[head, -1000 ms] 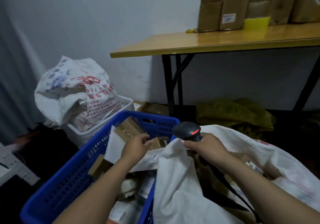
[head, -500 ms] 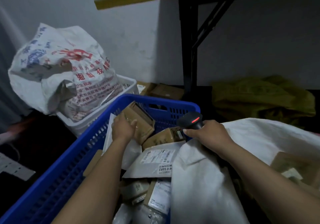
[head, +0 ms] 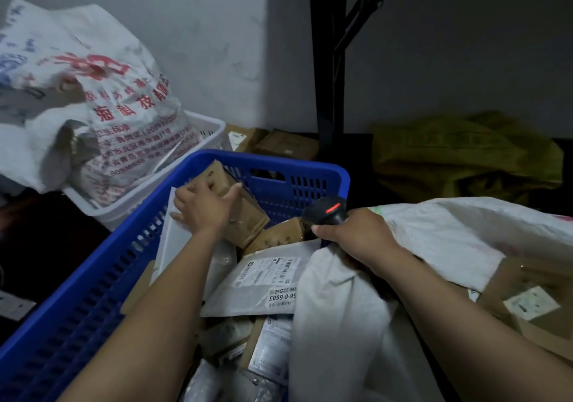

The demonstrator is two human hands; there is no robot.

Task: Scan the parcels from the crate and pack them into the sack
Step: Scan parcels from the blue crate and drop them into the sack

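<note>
Left hand [head: 204, 207] spread flat on a cardboard box [head: 248, 218] in the blue crate [head: 93, 277]; right hand [head: 356, 234] clamped round the scanner [head: 325, 210], beside the sack [head: 449, 231]

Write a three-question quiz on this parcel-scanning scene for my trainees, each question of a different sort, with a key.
1. True or false: the right hand grips the scanner.
2. The left hand touches: A) a cardboard box in the blue crate; B) the scanner; C) a tape roll.
3. What colour is the light on the scanner?

Key: 1 true; 2 A; 3 red.
</note>
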